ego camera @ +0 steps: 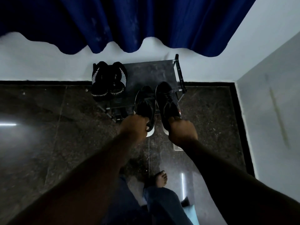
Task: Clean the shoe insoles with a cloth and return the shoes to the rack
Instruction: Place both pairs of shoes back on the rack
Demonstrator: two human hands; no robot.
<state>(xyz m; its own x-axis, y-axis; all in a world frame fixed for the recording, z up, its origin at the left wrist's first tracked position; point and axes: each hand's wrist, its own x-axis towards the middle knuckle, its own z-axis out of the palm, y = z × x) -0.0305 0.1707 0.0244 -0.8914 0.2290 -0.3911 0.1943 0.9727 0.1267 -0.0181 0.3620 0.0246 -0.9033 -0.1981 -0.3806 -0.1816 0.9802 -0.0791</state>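
I hold a pair of black lace-up sneakers with white soles, toes pointing away from me. My left hand (pixel 135 126) grips the heel of the left sneaker (pixel 145 103). My right hand (pixel 182 131) grips the heel of the right sneaker (pixel 168 101). Both shoes hang in front of and slightly over the near edge of the low dark shoe rack (pixel 151 73) that stands against the white wall. I cannot see the insoles inside the shoes. A light blue piece, perhaps the cloth (pixel 191 211), shows at the bottom by my legs.
A pair of black knit shoes with white stripes (pixel 108 82) fills the rack's left side. Another dark shoe (pixel 119 111) sits on a lower shelf. A blue curtain (pixel 129 21) hangs above. A wall corner (pixel 267 103) closes the right. My bare foot (pixel 159 178) rests on dark tiles.
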